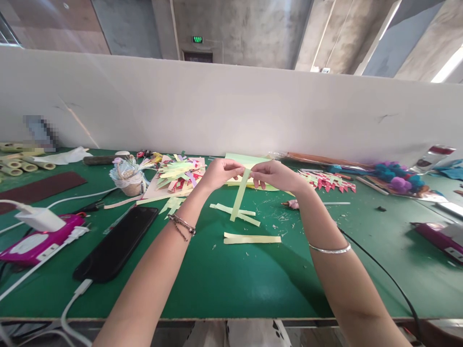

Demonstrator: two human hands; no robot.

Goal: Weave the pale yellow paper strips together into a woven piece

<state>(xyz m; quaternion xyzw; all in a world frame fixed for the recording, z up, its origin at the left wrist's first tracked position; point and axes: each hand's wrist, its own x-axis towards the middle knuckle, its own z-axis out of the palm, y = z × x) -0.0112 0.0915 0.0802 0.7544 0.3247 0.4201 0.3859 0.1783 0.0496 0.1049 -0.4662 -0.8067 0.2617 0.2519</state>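
A pale green paper strip (239, 196) hangs slanting down from its top end, which both hands pinch above the green table (202, 279). My left hand (224, 171) closes thumb and fingertips on the strip's left edge. From the other side my right hand (271, 174) grips the same end, its fingers curled. Below the strip lie two crossed pale strips (249, 219) and, nearer me, a pair of cream strips (253, 239). Behind my hands are light green paper sheets (237, 158), partly hidden by the fingers.
Left of my hands is a heap of coloured paper strips (181, 173) and a wrapped small basket (129, 177). A black phone (117, 243) on a cable and a magenta power strip (43, 241) lie at left. Red-and-white paper pieces (331, 180) and pom-poms (398, 178) sit right.
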